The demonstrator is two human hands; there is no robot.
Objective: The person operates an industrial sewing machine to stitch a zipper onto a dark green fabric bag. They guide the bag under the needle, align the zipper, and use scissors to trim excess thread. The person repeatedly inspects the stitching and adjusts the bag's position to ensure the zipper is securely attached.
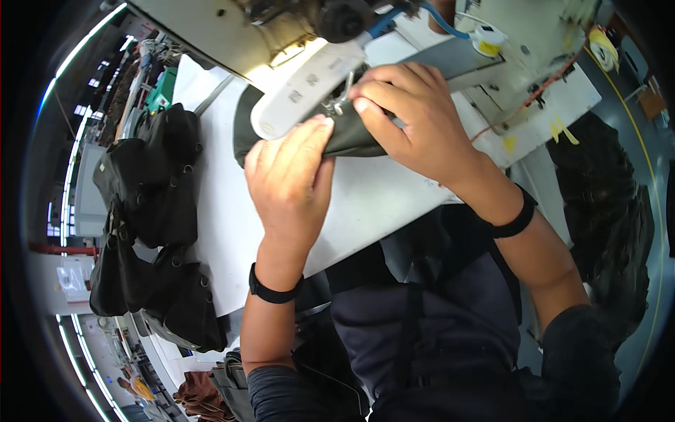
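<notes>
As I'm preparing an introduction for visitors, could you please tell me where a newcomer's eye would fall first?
Probably on the left hand and right hand, at the dark material beneath the brightly lit sewing machine, top centre. Next might come the bulky dark items along the left side of the white table.

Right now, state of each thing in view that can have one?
Left hand: fingers extended, resting on dark piece
Right hand: fingers bent, grip unclear
Dark piece: partly covered by both hands
Machine light: lit
Overhead lights: lit
Dark bags: bunched together
Left wristband: worn
Right wristband: worn
</notes>
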